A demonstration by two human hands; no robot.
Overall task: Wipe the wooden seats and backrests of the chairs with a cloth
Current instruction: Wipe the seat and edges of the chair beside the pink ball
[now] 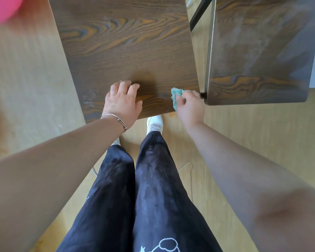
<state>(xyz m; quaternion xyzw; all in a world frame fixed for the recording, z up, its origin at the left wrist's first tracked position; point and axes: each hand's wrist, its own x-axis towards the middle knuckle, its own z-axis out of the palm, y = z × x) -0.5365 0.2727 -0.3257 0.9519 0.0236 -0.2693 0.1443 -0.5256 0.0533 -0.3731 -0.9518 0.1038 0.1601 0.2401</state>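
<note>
On seat (125, 51) front edge | L hand (123, 101) rests, fingers loose; R hand (191, 106) pinches cloth (176, 96)

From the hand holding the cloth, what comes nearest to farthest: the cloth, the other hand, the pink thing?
1. cloth: held in the right hand itself.
2. left hand: to the left, resting on the wooden seat.
3. pink thing: far top-left corner.

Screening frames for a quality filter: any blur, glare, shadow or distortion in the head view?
Head view: wide-angle stretch swells both forearms toward the edges; pink object at top left is a blurred blob; soft shadow on the left seat beyond the left hand; hazy sheen washes the right seat; cloth and right hand fairly sharp.
</note>
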